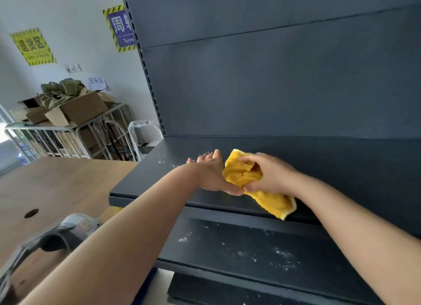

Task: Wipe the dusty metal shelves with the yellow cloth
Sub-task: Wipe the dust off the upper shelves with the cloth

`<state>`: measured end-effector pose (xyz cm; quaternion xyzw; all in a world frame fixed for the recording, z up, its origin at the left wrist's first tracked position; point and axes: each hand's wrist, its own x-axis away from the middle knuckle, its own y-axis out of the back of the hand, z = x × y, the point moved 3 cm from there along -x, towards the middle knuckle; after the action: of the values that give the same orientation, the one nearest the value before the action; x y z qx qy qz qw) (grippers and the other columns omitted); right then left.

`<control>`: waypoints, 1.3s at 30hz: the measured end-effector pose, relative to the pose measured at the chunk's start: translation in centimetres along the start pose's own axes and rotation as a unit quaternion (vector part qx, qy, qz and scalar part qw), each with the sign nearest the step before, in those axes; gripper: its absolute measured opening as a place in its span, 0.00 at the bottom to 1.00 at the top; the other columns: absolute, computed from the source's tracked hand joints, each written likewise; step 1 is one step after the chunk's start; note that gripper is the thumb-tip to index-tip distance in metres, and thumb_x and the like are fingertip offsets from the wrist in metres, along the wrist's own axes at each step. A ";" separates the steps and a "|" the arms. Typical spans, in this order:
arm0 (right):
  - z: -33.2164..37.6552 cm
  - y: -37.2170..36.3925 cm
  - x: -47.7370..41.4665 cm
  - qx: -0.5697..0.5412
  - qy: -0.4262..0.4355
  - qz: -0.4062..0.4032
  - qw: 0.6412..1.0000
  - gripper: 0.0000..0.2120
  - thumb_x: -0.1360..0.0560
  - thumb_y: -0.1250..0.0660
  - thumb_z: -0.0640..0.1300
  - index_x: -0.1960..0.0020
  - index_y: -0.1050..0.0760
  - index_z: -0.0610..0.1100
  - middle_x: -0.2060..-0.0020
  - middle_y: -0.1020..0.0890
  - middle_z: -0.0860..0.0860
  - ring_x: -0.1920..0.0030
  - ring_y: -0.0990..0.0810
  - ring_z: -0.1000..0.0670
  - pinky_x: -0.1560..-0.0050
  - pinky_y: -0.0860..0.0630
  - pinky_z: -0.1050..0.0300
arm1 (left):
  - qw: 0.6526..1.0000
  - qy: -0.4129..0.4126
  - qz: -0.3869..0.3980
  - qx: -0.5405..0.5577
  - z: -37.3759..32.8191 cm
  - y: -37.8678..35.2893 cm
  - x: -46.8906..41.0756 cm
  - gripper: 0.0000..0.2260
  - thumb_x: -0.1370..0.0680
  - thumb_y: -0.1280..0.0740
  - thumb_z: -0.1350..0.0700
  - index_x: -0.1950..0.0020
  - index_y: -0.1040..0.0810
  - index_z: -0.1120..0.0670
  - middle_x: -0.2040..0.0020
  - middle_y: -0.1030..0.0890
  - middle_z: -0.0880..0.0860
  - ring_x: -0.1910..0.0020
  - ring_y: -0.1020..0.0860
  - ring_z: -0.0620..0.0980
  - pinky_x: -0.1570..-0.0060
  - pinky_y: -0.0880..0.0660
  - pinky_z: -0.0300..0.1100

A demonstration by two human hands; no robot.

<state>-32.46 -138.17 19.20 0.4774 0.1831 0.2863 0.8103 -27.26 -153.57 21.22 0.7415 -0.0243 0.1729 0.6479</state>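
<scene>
We hold the cloth (245,177) above the upper shelf (145,179), near its front edge. It is a bright yellow, fluffy rag, bunched into thick folds where our right hand (271,176) clenches it between thumb and fingers. A flatter tail with a stitched hem hangs out below that hand and reaches the front lip of the shelf. The cloth's long axis runs on a slant, from a corner up and to the left, toward the back panel (284,88), down to the tail at the lower right, toward us.

Our left hand (213,175) lies open, fingers stretched toward the back of the shelf, grasping nothing; its palm side touches the bunched cloth, and its thumb meets the right thumb under the wad.

The upper shelf is dark grey metal, with a few white specks just left of the left hand. The lower shelf (239,247) carries many more white specks and smears, scattered across its top.

To the left stands a wooden table (57,186) with a round hole (31,213) in it. Behind it a metal cage cart (68,136) holds open cardboard boxes (77,110); crumpled green material (61,89) is heaped in the top ones. What fills the cart below them we cannot tell. Two hazard-striped signs (32,46) hang on the wall.
</scene>
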 end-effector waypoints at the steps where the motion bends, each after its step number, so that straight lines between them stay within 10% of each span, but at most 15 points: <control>1: 0.1 0.4 0.1 -0.028 -0.010 -0.019 0.999 0.39 0.35 0.23 0.53 0.28 0.37 0.60 0.33 0.31 0.59 0.33 0.31 0.52 0.39 0.29 0.53 | 0.999 -0.009 -0.001 0.031 0.1 0.4 -0.1 0.54 0.36 0.30 0.29 0.22 0.50 0.55 0.24 0.41 0.52 0.24 0.46 0.55 0.30 0.41 0.54; 7: 1.2 1.8 0.0 -0.092 -0.013 -0.125 0.988 0.52 0.41 0.19 0.49 0.24 0.43 0.52 0.30 0.35 0.55 0.30 0.34 0.51 0.35 0.32 0.54 | 0.937 -0.054 0.020 0.344 1.1 0.4 -1.6 0.33 0.34 0.29 0.31 0.37 0.23 0.53 0.44 0.20 0.48 0.47 0.22 0.48 0.48 0.27 0.43; 10: 1.7 1.6 -0.2 -0.059 -0.019 -0.111 0.992 0.55 0.41 0.18 0.52 0.23 0.46 0.50 0.30 0.37 0.55 0.30 0.35 0.51 0.34 0.33 0.55 | 0.949 -0.036 -0.112 0.293 1.6 1.3 -1.9 0.12 0.28 0.28 0.47 0.55 0.21 0.55 0.62 0.23 0.50 0.63 0.26 0.51 0.67 0.32 0.39; 16: 1.2 2.5 0.1 0.072 -0.054 -0.176 0.980 0.36 0.29 0.28 0.53 0.25 0.39 0.49 0.31 0.32 0.53 0.32 0.30 0.49 0.37 0.29 0.49 | 0.886 -0.028 -0.428 0.173 2.6 6.2 0.4 0.15 0.25 0.36 0.57 0.40 0.20 0.46 0.46 0.18 0.51 0.46 0.22 0.56 0.56 0.33 0.40; 18: 0.6 2.7 0.4 0.112 -0.086 -0.160 0.977 0.30 0.24 0.32 0.48 0.25 0.39 0.51 0.30 0.32 0.53 0.32 0.30 0.49 0.38 0.29 0.51 | 0.912 -0.086 -0.374 0.144 2.2 6.4 0.6 0.16 0.25 0.34 0.57 0.39 0.21 0.45 0.48 0.20 0.49 0.46 0.22 0.54 0.55 0.32 0.39; 22: -0.3 1.9 1.1 0.140 -0.147 -0.075 0.976 0.17 0.21 0.39 0.47 0.34 0.28 0.58 0.36 0.25 0.53 0.37 0.26 0.46 0.46 0.26 0.51 | 0.962 -0.198 -0.025 0.184 1.1 2.7 0.4 0.12 0.26 0.27 0.53 0.42 0.18 0.47 0.53 0.17 0.47 0.54 0.19 0.46 0.50 0.26 0.36; 27: -1.1 1.1 1.5 0.162 -0.183 -0.042 0.969 0.16 0.20 0.42 0.46 0.34 0.27 0.56 0.39 0.23 0.50 0.40 0.24 0.45 0.49 0.24 0.52 | 0.946 -0.168 -0.262 0.092 1.4 1.3 -1.2 0.15 0.22 0.35 0.46 0.35 0.24 0.40 0.41 0.21 0.46 0.38 0.28 0.51 0.42 0.29 0.45; 32: -2.6 1.6 1.9 0.196 -0.190 -0.072 0.959 0.16 0.20 0.41 0.44 0.34 0.27 0.52 0.36 0.26 0.50 0.38 0.25 0.45 0.46 0.26 0.52 | 0.977 -0.189 -0.092 0.027 -1.3 -2.4 -2.2 0.21 0.20 0.44 0.37 0.27 0.40 0.31 0.25 0.42 0.49 0.28 0.41 0.58 0.29 0.43 0.58; 39: -4.5 1.7 1.6 0.180 -0.187 -0.046 0.965 0.16 0.19 0.42 0.47 0.32 0.29 0.53 0.34 0.28 0.51 0.37 0.27 0.45 0.44 0.25 0.51 | 0.983 -0.159 -0.091 -0.001 -4.4 -3.2 -5.1 0.20 0.18 0.50 0.39 0.26 0.45 0.30 0.23 0.50 0.52 0.24 0.51 0.60 0.29 0.52 0.64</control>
<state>-34.26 -133.47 18.47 0.6513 0.0982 0.1170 0.7433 -32.19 -149.77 17.12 0.7581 -0.0600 -0.0070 0.6493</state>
